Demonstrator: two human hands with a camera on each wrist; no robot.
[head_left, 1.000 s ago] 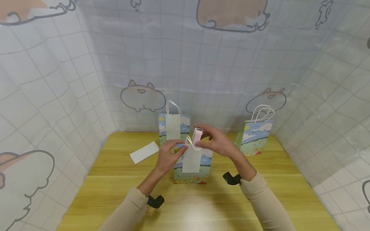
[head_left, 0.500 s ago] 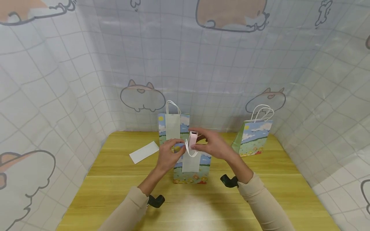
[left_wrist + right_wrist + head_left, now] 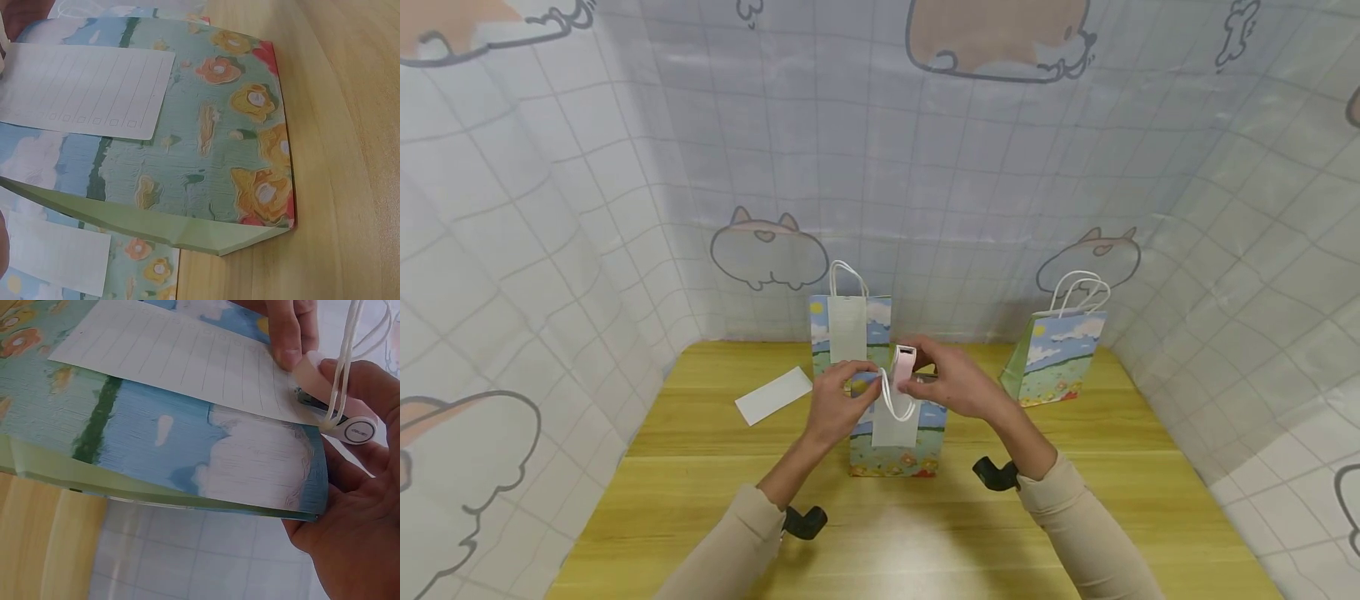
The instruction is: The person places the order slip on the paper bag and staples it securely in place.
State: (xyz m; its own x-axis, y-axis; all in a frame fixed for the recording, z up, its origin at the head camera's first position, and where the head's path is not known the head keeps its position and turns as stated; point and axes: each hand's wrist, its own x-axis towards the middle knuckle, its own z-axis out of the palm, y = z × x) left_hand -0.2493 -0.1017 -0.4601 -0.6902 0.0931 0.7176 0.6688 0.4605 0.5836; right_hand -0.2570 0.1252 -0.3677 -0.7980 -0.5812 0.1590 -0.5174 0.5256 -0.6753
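One pink stapler [image 3: 905,362] sits in our curled right grip [image 3: 957,380] at the top edge of the front bag [image 3: 895,461], its long axis crossing that edge from overhead, while our left grip [image 3: 837,402], just left of it, pinches the lined card [image 3: 893,434] and bag together.

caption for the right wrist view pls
Pink stapler in right-hand grip at lined paper slip on floral paper bag.

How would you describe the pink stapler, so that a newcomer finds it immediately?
On the wooden table, look for the front bag of the three. At its top, the right hand holds a small stapler by the looped handle. Its neighbours, the handle and the card on that bag, are white; the stapler shows pink.
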